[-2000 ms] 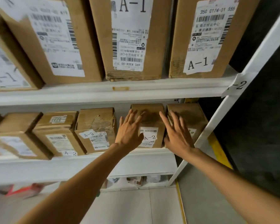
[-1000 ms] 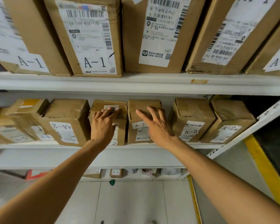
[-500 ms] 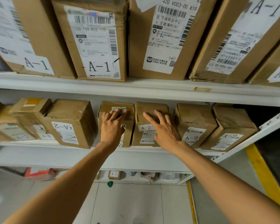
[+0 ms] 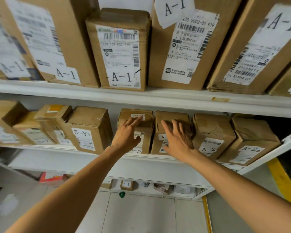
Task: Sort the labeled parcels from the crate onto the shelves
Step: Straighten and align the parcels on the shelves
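Observation:
Small brown parcels labelled A-2 stand in a row on the middle white shelf (image 4: 141,158). My left hand (image 4: 127,134) lies flat, fingers spread, on the front of one A-2 parcel (image 4: 145,118). My right hand (image 4: 179,138) presses flat on the neighbouring A-2 parcel (image 4: 170,116) just to its right. Neither hand grips anything. Two more A-2 parcels (image 4: 212,132) (image 4: 252,137) stand further right. The crate is out of view.
Tall cartons labelled A-1 (image 4: 121,47) fill the upper shelf (image 4: 158,96). More A-2 parcels (image 4: 89,126) stand at the left. A bottom shelf holds small items, one box marked A-1 (image 4: 126,184). A yellow floor line (image 4: 282,180) runs at the right.
Both hands have stayed on the same two A-2 parcels. The view has tilted up slightly, so shelves and parcels sit lower in the frame.

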